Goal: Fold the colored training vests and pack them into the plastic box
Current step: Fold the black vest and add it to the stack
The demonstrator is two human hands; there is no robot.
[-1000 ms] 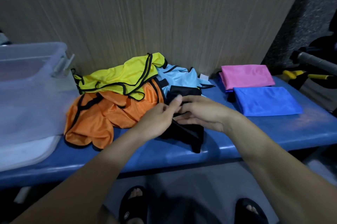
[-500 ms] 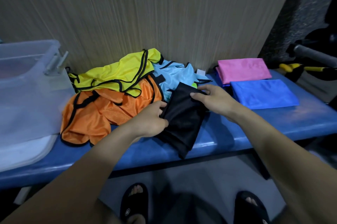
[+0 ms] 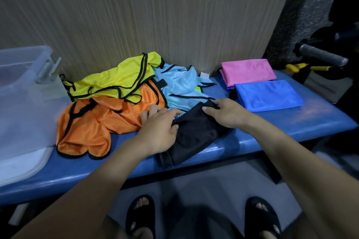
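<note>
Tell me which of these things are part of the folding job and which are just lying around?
Part of the job:
black vest, under both hands
left hand
right hand
orange vest
yellow vest
light blue vest
folded pink vest
folded blue vest
plastic box

Just lying about:
yellow-handled tool
grey handle

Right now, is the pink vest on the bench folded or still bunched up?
Folded. The pink vest lies as a flat, neat rectangle beside the folded blue vest, unlike the crumpled orange vest.
</note>
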